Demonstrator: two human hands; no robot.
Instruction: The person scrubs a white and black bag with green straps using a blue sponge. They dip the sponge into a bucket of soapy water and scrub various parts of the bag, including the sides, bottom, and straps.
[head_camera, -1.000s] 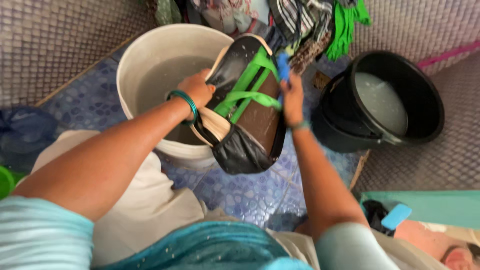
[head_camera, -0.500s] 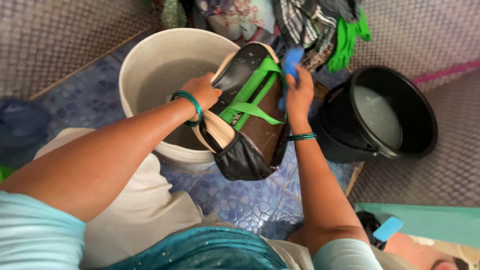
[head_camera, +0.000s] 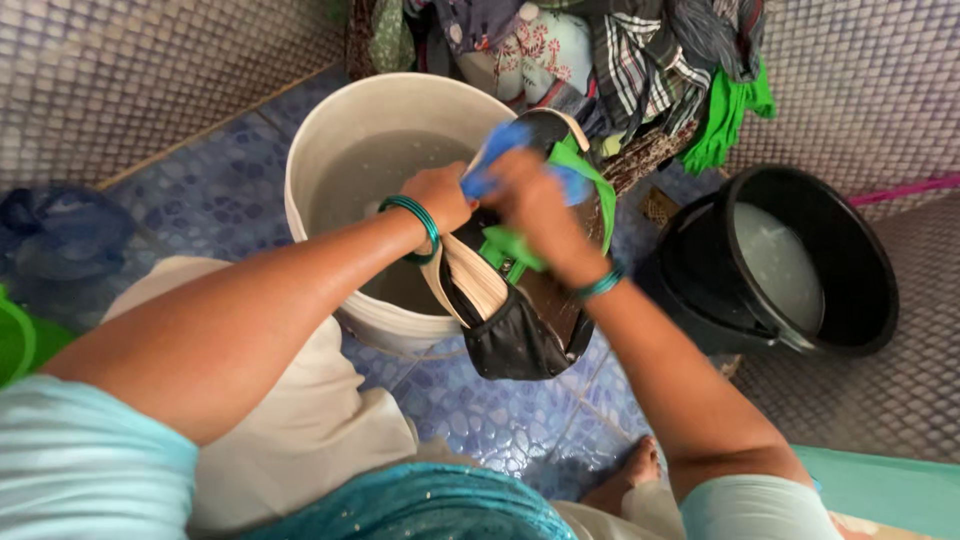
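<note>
No packages, labels, signs or screens.

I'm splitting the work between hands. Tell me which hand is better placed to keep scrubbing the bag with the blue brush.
Right, probably. The right hand already grips the blue brush on the bag, while the left hand steadies the bag on the white bucket's rim.

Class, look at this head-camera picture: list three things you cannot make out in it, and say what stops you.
1. Head view: the blue thing in the right hand is motion-blurred; its kind is unclear.
2. Head view: the white bucket's right rim is hidden by the bag and both hands.
3. Head view: the clothes pile is cut off by the top edge.
</note>
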